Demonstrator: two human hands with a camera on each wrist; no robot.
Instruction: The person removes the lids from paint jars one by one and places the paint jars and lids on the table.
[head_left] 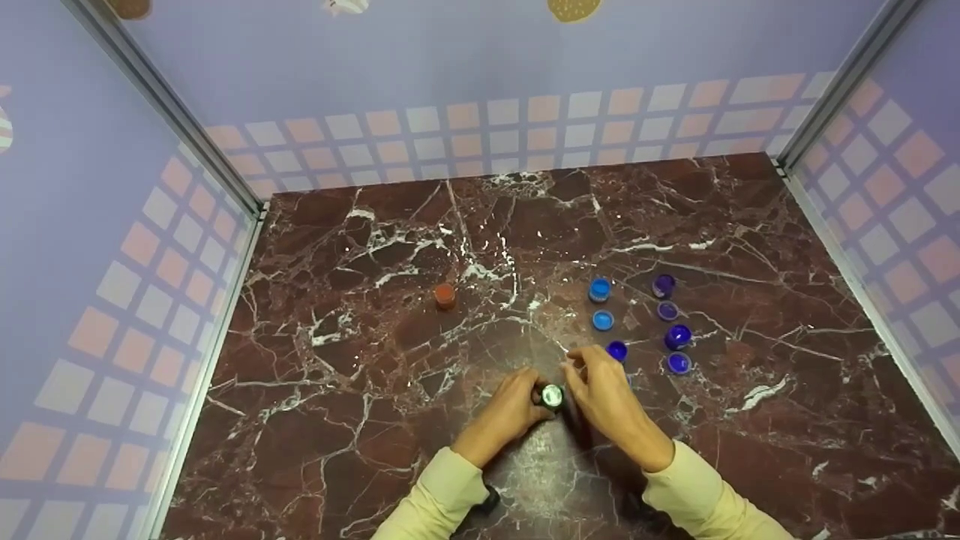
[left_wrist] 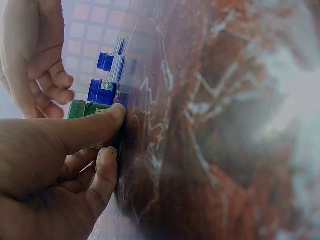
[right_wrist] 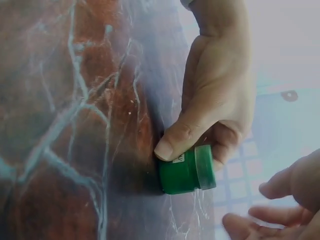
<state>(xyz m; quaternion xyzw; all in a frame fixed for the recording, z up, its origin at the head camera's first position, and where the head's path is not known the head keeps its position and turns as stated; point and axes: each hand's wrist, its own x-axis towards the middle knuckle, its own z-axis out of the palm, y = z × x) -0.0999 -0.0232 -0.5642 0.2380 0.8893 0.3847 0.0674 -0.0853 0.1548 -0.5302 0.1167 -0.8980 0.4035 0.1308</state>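
A small green paint jar point(head_left: 552, 396) stands on the marbled table near the front middle. My left hand point(head_left: 514, 405) grips it low between thumb and fingers. In the right wrist view the jar's translucent green lid point(right_wrist: 205, 167) sits on top, and a white label shows beside the thumb. My right hand point(head_left: 604, 390) hovers just right of the jar, fingers loosely bent and apart from it, with nothing seen in them. Beyond that hand is a dark blue paint jar point(head_left: 616, 350), partly covered by it.
At the right stand a light blue jar point(head_left: 600, 289), a purple jar point(head_left: 664, 285) and a violet jar point(head_left: 678, 337). In front of them lie a light blue lid point(head_left: 603, 320), a purple lid point(head_left: 667, 310) and a violet lid point(head_left: 679, 364). An orange jar point(head_left: 445, 295) stands farther left.
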